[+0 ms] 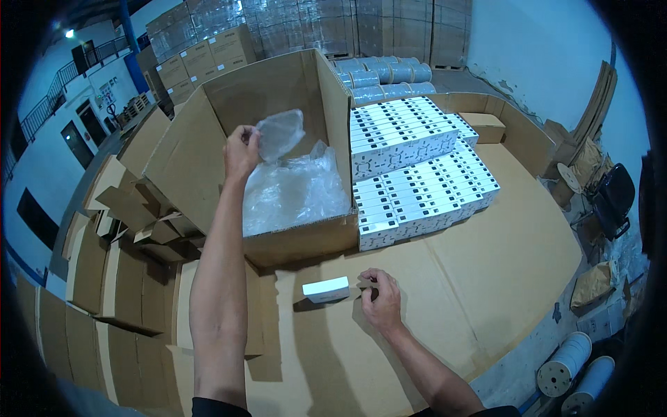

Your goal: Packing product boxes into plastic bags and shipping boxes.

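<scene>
My left hand (pixel 241 151) reaches into a large open cardboard box (pixel 187 153) and pinches a clear plastic bag (pixel 280 132), lifting it above a heap of more clear plastic bags (pixel 295 191) inside the box. My right hand (pixel 381 299) rests on the cardboard-covered work surface (pixel 486 257), its fingertips touching the end of a small white box (pixel 326 289) that lies flat just in front of the big box.
Stacked rows of small white boxes (pixel 417 167) stand right of the big box. Flattened cartons (pixel 118 278) pile up at left. Grey rolls (pixel 382 76) and wrapped pallets (pixel 333 24) fill the back. White spools (pixel 566 361) lie on the floor at lower right.
</scene>
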Action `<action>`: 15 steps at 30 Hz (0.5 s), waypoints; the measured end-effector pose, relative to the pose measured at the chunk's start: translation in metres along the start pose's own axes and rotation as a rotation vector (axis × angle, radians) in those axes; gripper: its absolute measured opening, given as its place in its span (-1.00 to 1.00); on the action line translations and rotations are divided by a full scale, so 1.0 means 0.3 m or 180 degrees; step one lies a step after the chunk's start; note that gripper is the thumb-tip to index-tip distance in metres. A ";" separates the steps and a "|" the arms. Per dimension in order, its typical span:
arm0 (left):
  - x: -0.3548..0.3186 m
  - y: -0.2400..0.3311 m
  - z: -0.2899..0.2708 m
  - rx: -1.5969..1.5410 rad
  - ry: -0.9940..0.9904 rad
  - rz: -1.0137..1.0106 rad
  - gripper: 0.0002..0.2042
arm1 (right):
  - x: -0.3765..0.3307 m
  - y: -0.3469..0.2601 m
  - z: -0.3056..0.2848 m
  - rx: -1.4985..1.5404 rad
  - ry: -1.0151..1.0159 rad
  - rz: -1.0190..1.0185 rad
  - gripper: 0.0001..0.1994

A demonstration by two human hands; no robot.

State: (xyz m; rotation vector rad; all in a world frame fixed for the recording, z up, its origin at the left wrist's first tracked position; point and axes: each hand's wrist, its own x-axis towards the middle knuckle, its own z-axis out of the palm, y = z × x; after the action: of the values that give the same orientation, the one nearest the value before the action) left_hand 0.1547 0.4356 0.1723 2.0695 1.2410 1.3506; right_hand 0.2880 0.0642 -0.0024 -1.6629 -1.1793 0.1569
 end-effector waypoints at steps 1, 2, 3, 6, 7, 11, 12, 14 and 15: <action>0.010 0.026 -0.021 -0.0277 0.0069 -0.0031 -0.81 | -0.002 -0.002 -0.001 0.0004 -0.0001 0.0000 -0.73; 0.007 0.050 -0.045 -0.0549 0.0144 -0.0062 -0.81 | -0.006 -0.003 0.001 0.0059 -0.0015 0.0071 -0.73; -0.003 0.071 -0.079 -0.0466 0.0212 0.0062 -0.81 | -0.010 -0.004 0.004 0.0118 -0.0033 0.0137 -0.73; -0.069 0.198 -0.162 -0.0934 0.0268 0.0140 -0.80 | -0.021 0.029 0.021 0.0370 0.0062 0.0214 -0.75; -0.122 0.276 -0.188 -0.0630 0.0216 0.0194 -0.80 | -0.018 0.045 0.015 0.0349 0.0077 0.0235 -0.75; -0.317 0.416 -0.326 -0.0933 0.0143 0.0683 -0.83 | -0.016 0.049 0.019 0.0771 0.0285 0.0287 -0.82; -0.374 0.416 -0.347 -0.0925 0.0132 0.0655 -0.83 | -0.013 0.048 0.019 0.0864 0.0435 0.0195 -0.87; -0.528 0.455 -0.377 -0.0901 0.0111 0.0844 -0.86 | 0.004 0.015 -0.028 0.1010 0.0321 0.0205 -0.84; -0.606 0.447 -0.383 -0.0905 0.0086 0.0801 -0.86 | 0.007 -0.008 -0.053 0.1179 0.0215 0.0180 -0.82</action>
State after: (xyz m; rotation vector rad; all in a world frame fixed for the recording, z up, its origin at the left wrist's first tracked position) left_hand 0.0901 0.1955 0.2216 2.0564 0.7616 1.5660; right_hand 0.2973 0.0552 0.0075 -1.3640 -0.9847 0.3318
